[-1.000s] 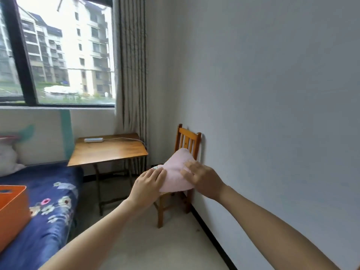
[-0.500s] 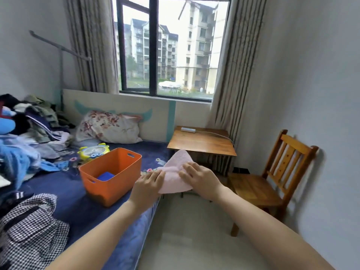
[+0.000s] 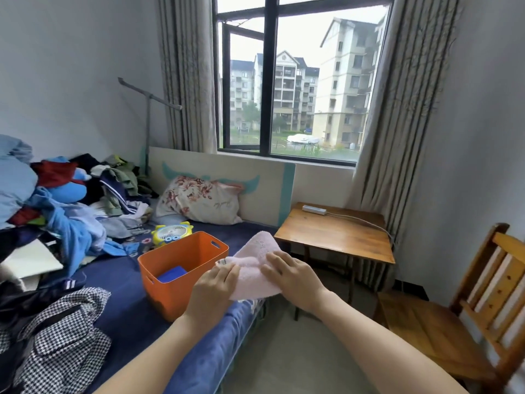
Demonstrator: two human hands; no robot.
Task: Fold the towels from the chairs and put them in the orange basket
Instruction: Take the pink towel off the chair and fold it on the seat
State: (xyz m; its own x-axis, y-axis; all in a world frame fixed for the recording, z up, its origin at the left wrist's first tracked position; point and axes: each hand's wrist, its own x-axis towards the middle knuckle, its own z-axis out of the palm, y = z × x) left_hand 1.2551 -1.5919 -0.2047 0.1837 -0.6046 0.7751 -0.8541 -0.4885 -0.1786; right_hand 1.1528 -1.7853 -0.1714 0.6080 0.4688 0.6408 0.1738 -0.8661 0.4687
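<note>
Folded pink towel (image 3: 257,258) is pinched in both grips, left hand (image 3: 216,287) and right hand (image 3: 291,275), in the air just beside the orange basket (image 3: 170,294), so I'd slide it over level and lower it flat onto the folded blue cloth (image 3: 172,274) before letting go.

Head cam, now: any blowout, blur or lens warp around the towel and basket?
Head view: sky in the window blown white; curtains bow from wide-angle warp; chair softens toward the right corner; pink towel, left hand, right hand and orange basket are evenly lit, reasonably sharp.
</note>
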